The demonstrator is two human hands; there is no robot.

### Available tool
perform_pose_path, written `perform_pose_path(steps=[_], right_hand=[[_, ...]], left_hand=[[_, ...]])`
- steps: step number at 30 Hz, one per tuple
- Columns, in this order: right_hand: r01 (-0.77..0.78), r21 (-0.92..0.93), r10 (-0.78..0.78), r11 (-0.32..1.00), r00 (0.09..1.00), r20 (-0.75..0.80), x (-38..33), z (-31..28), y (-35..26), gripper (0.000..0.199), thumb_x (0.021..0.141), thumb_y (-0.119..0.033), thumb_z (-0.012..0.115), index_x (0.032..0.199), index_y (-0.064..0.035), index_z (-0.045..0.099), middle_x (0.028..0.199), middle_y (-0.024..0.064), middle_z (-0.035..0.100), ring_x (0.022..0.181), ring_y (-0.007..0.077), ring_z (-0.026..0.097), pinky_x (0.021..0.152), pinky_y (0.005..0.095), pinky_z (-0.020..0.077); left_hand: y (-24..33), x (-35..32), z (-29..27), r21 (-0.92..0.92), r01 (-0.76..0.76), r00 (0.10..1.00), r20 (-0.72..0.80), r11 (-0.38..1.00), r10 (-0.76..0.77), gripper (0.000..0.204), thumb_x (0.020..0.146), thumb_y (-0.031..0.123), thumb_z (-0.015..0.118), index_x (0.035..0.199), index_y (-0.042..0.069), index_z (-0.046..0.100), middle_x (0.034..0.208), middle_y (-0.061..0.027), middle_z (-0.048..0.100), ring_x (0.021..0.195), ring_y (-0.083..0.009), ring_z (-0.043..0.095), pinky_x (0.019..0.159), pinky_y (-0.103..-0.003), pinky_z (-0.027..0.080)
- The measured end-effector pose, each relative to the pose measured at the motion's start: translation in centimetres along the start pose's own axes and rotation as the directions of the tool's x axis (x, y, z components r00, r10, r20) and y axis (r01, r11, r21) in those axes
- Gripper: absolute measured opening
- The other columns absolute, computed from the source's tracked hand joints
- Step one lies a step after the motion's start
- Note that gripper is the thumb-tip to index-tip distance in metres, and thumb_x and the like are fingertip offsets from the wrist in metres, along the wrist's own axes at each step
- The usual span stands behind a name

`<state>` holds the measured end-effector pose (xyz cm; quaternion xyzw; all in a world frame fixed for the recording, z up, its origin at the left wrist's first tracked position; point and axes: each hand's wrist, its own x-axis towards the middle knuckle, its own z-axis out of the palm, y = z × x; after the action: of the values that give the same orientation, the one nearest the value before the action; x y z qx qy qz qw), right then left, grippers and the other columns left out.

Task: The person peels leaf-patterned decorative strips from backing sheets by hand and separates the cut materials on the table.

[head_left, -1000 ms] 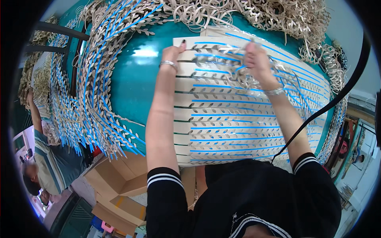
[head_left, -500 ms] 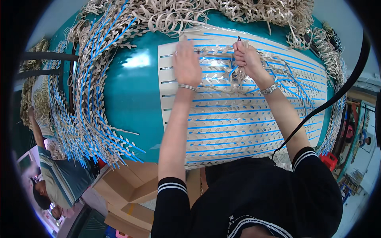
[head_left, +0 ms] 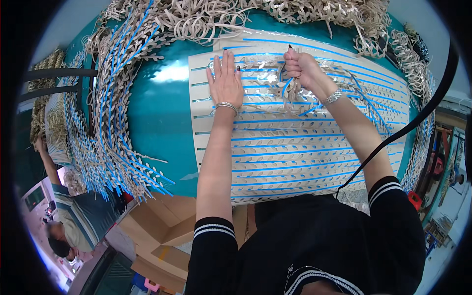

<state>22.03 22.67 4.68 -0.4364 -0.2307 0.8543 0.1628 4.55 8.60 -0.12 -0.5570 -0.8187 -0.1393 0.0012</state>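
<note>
A beige sheet (head_left: pixel 200 86) with blue stripes and rows of die-cut leaf shapes lies across the green tabletop (head_left: pixel 160 115). My left hand (head_left: pixel 226 86) rests flat on the sheet near its slotted left edge, fingers spread. Farther right, my right hand (head_left: pixel 304 69) is closed in a fist around a bunch of leaf strips (head_left: pixel 292 92) that hangs below the fingers. Some of these strips curve off to the right over the sheet. Their ends inside the fist are hidden.
Loose leaf strips with blue stems (head_left: pixel 105 113) hang in a thick bundle at the left. Curly beige offcuts (head_left: pixel 196 19) pile along the far side. A black cable (head_left: pixel 418 120) crosses at right. Cardboard boxes (head_left: pixel 160 223) stand below the table; another person (head_left: pixel 81 216) works at far left.
My left hand has settled flatter, its fingers now clearly spread. My right fist has shifted slightly left and still grips the strips. The whole view has moved a little.
</note>
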Motion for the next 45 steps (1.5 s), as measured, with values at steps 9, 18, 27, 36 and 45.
perform_pose_path(steps=[9,18,27,36,45], right_hand=[[0.108,0.059,-0.104,0.992,0.993,-0.062,-4.2,-7.3,-5.8,0.029,0.094,-0.025,0.036,0.072,-0.0077,0.04,0.053,-0.0073,0.024,0.042,0.0047,0.018,0.036,0.0207,0.016],[0.467,-0.235,-0.506,0.852,0.85,-0.146,-1.9,-5.3,-5.5,0.021,0.089,-0.014,0.043,0.068,-0.0092,0.041,0.054,-0.0066,0.028,0.042,0.0043,0.022,0.036,0.0197,0.0174],[0.425,0.133,-0.379,0.895,0.884,-0.273,-9.8,-18.8,-13.9,0.028,0.095,-0.019,0.033,0.068,-0.0092,0.037,0.05,-0.0058,0.022,0.039,0.0048,0.019,0.033,0.0203,0.016],[0.342,0.098,-0.323,0.935,0.932,-0.166,-11.0,-20.3,-14.1,0.022,0.094,-0.017,0.036,0.073,-0.009,0.042,0.052,-0.0067,0.022,0.041,0.0048,0.02,0.033,0.0197,0.0167],[0.637,-0.223,-0.637,0.738,0.547,-0.543,-31.2,-54.5,-26.6,0.01,0.089,-0.006,0.04,0.079,-0.0049,0.044,0.062,-0.0028,0.034,0.052,0.0067,0.033,0.047,0.0181,0.031]], left_hand=[[-0.1,0.0,0.3,0.018,-0.006,1.0,-0.003,1.0,0.006,0.051,0.09,0.025,0.033,0.138,0.014,0.02,0.144,0.001,0.016,0.133,-0.0217,0.015,0.107,-0.043,0.011],[-0.5,-0.2,0.8,0.043,-0.006,1.0,-0.001,0.999,0.006,0.051,0.09,0.025,0.034,0.138,0.015,0.02,0.145,0.0014,0.016,0.132,-0.0215,0.015,0.107,-0.042,0.011],[-0.3,-0.1,0.1,0.089,-0.008,0.999,0.031,0.996,0.005,0.05,0.09,0.024,0.031,0.138,0.015,0.019,0.145,0.0021,0.015,0.133,-0.0218,0.014,0.108,-0.043,0.012],[0.4,0.1,0.0,0.1,-0.029,0.999,0.048,0.995,0.025,0.049,0.091,0.023,0.029,0.138,0.015,0.018,0.144,0.0013,0.016,0.133,-0.0227,0.014,0.108,-0.042,0.011],[1.0,0.6,0.1,0.058,-0.051,0.997,0.061,0.997,0.047,0.048,0.091,0.02,0.028,0.138,0.016,0.019,0.144,0.0002,0.019,0.132,-0.0248,0.016,0.107,-0.042,0.012]])
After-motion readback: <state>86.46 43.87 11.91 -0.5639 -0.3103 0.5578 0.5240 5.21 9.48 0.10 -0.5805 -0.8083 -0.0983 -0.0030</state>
